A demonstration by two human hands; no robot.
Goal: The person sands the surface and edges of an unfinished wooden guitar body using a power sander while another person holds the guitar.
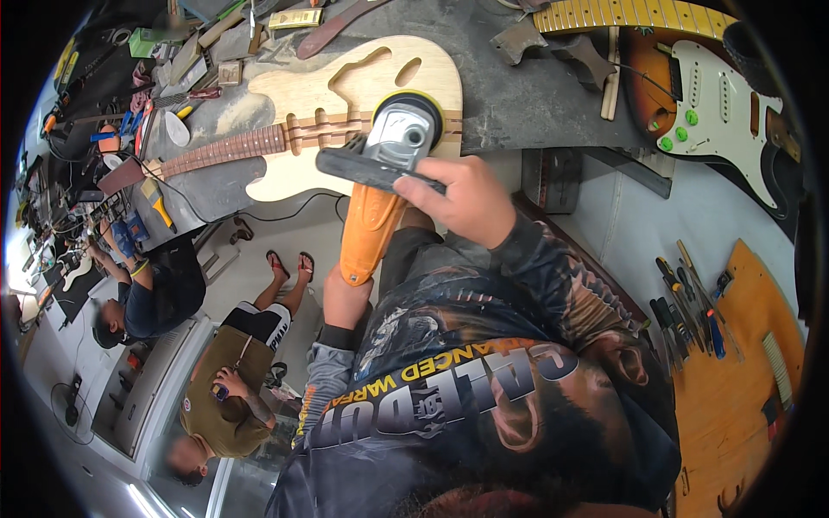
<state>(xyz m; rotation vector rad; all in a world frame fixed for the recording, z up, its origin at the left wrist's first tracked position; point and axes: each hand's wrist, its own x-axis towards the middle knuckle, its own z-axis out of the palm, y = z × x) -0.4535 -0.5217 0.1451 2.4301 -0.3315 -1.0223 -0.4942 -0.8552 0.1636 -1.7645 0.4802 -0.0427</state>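
An unfinished pale wood electric guitar body (pixel 380 71) with routed cavities and a dark-striped middle lies on the workbench, its fretted neck (pixel 226 148) pointing left. Over the body's right part is an orange disc sander (pixel 373 226) with a silver head, a round pad and a black front handle (pixel 345 164). My right hand (pixel 466 197) is closed on the right end of that handle. Lower down, my left hand (pixel 347 295) is wrapped around the rear of the orange housing, its fingers partly hidden. The pad seems to touch the wood; its underside is hidden.
Hand tools, wood offcuts and a yellow-handled brush (pixel 158 205) crowd the bench's left. A sunburst electric guitar (pixel 734 104) lies at the far right. Below it, several tools hang on a wooden board (pixel 743 345). Two people are at left, one standing (pixel 226 397), one working (pixel 160 289).
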